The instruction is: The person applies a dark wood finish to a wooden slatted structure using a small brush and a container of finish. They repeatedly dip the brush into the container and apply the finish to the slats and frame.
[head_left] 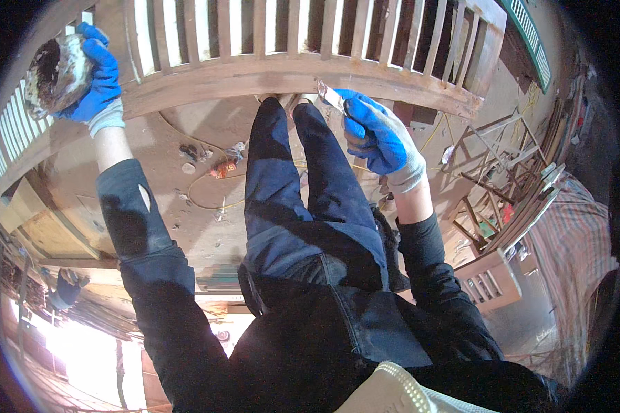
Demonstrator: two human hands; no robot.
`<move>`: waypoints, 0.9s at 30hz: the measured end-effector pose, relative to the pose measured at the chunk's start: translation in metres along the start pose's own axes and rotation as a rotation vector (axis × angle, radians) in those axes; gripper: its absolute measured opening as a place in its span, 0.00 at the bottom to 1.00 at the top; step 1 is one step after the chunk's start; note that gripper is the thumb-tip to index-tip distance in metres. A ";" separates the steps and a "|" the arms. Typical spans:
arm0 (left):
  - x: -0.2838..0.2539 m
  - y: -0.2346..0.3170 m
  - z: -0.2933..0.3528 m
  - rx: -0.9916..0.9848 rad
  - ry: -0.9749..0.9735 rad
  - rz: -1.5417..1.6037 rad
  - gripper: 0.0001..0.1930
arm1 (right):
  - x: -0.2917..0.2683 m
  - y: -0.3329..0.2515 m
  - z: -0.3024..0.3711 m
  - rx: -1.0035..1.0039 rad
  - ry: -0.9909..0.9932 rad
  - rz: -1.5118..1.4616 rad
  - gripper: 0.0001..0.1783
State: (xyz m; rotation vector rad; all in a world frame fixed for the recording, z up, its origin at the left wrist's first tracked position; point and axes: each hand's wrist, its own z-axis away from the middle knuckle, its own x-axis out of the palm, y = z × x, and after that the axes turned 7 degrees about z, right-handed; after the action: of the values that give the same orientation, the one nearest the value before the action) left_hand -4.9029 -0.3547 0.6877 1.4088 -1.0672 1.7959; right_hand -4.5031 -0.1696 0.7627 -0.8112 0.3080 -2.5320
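Note:
At the upper left, my left hand in a blue-coated work glove grips a crusted, whitish round container with dark brown inside; it looks like a used pot, its contents hard to make out. My right hand, gloved alike, is closed around a small flat blade like a putty knife, with reddish-brown smears toward its tip. That tip is close to the lower rail of a slatted wooden panel, which spans the top of the view. Whether the blade touches the wood I cannot tell.
Below the panel, a thin cord and small litter lie on the dusty floor. Wooden frames pile up on the right beside a striped cloth. A green-edged slatted piece stands at the far right.

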 end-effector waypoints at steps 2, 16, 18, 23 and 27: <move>-0.002 0.001 0.001 0.008 0.010 -0.014 0.43 | -0.004 -0.003 0.000 -0.006 0.045 0.027 0.20; 0.002 -0.008 0.002 0.036 0.007 0.006 0.44 | -0.016 -0.018 -0.016 0.069 0.067 -0.195 0.16; 0.003 -0.010 0.003 0.031 0.008 0.006 0.44 | -0.013 -0.022 -0.014 -0.008 0.124 0.034 0.16; 0.000 -0.003 0.003 0.027 0.028 0.035 0.45 | -0.008 -0.015 -0.015 -0.487 0.434 1.257 0.17; 0.002 -0.006 0.001 0.017 0.016 0.043 0.43 | 0.005 -0.016 -0.011 -0.701 0.509 1.502 0.16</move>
State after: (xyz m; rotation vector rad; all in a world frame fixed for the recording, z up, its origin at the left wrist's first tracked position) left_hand -4.8980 -0.3528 0.6906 1.3891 -1.0839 1.8478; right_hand -4.5185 -0.1575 0.7616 0.0415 1.3740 -1.0835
